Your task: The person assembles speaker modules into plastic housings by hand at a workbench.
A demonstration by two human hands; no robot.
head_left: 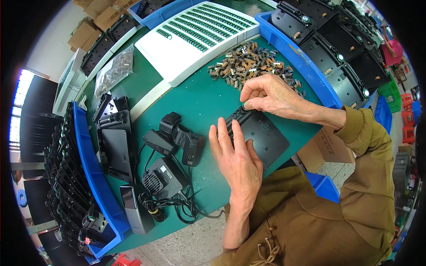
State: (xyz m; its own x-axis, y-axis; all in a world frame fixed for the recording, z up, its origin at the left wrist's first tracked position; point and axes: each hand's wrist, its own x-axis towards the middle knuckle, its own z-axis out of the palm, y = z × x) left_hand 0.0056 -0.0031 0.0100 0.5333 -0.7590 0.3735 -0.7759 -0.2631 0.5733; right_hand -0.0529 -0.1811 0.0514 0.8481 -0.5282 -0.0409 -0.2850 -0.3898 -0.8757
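A flat black plastic housing (269, 139) with a raised strip along its left edge lies on the green table in front of me. My left hand (237, 159) rests over its left and near edge with the fingers stretched out and apart. At the housing's far corner, the thumb and forefinger of my right hand (270, 98) are pinched together. A small dark round part shows just under those fingertips, but what they hold is largely hidden. Just beyond the right hand spreads a loose pile of small black and orange-brown parts (248, 66).
A white tray (162, 57) holds rows of small green-and-black parts. Blue bins (301, 57) of black housings flank the table. Left of my hands are a black cabled device (166, 177), a grey box-shaped device (135, 213), another black housing (117, 150) and a plastic bag (114, 71).
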